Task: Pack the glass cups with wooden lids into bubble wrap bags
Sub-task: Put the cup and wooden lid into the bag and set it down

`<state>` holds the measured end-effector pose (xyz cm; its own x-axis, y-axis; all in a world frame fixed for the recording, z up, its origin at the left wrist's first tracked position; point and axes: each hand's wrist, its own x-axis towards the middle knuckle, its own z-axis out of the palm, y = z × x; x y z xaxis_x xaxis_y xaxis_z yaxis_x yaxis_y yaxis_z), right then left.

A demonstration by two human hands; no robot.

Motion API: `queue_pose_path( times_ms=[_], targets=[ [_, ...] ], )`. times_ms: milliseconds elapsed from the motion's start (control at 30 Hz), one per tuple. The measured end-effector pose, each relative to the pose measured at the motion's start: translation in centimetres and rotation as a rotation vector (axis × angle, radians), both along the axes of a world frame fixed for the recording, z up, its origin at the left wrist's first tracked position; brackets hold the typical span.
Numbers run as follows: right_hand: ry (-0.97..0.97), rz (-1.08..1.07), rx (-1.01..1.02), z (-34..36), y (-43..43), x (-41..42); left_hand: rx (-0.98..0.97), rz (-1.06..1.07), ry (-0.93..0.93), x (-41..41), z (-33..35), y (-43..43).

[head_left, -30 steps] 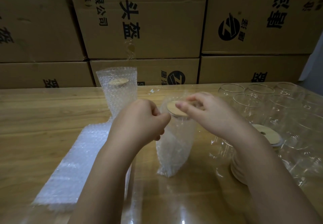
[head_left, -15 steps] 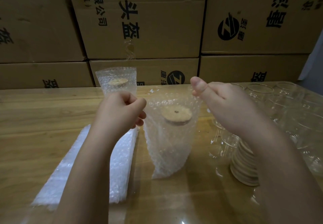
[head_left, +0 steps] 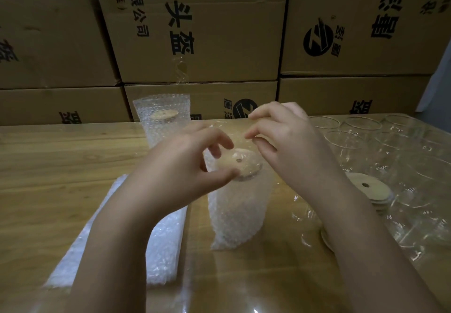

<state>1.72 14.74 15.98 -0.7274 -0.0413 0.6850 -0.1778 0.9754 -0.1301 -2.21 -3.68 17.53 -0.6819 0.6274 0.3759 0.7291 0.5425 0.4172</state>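
Observation:
A glass cup with a round wooden lid (head_left: pixel 242 164) stands upright inside a bubble wrap bag (head_left: pixel 239 217) at the middle of the table. My left hand (head_left: pixel 180 171) curls over the bag's top on the left, thumb against the lid's near edge through the wrap. On the right, my right hand (head_left: pixel 288 146) pinches the bag's upper edge just above the lid. A second bagged, lidded cup (head_left: pixel 162 122) stands behind on the left.
Flat bubble wrap bags (head_left: pixel 161 246) lie in a pile at the left front. A stack of wooden lids (head_left: pixel 366 188) and several bare glass cups (head_left: pixel 349 139) fill the right side. Cardboard boxes (head_left: pixel 219 44) wall off the back of the wooden table (head_left: pixel 48 166).
Both hands have come down and inward from holding the bag's mouth stretched wide; they now close over the lid, gathering the top of the bag.

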Motion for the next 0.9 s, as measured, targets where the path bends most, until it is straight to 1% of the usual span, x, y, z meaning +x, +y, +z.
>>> queue_pose_path(
  times_ms=[33, 67, 167, 200, 367, 500, 600, 667, 733, 900],
  targets=[
    [0.011, 0.023, 0.005, 0.0, -0.3, -0.1, 0.008, 0.005, -0.004, -0.1, 0.0, 0.1],
    [-0.027, 0.027, 0.011, 0.0, -0.6, -0.1, 0.020, 0.008, -0.009, -0.1, -0.1, 0.1],
    [-0.255, -0.008, -0.010, -0.5, -1.1, -0.4, 0.016, -0.007, 0.013, -0.2, -0.2, 0.1],
    [-0.303, -0.008, -0.035, -0.6, -1.0, -0.5, 0.008, -0.010, 0.026, -0.2, -0.2, 0.1],
    [-0.451, 0.023, -0.128, -0.8, -0.3, -0.5, -0.019, -0.022, 0.059, -0.1, -0.4, 0.4],
    [-0.503, 0.054, -0.126, -0.6, 0.7, -0.1, -0.027, -0.049, 0.033, -0.1, -0.4, 0.7],
    [-0.542, 0.066, -0.145, -0.7, 0.8, -0.2, -0.062, -0.054, 0.060, -0.1, -0.6, 1.1],
    [-0.521, 0.078, -0.168, -1.0, 0.6, -0.5, -0.079, -0.054, 0.077, -0.1, -0.6, 1.2],
    [-0.480, 0.061, -0.194, -1.3, 0.5, -0.9, -0.083, -0.069, 0.050, -0.1, -0.5, 1.1],
    [-0.416, -0.021, -0.158, -1.5, 0.5, -1.2, -0.092, -0.054, -0.001, 0.1, -0.1, 0.7]
  ],
)
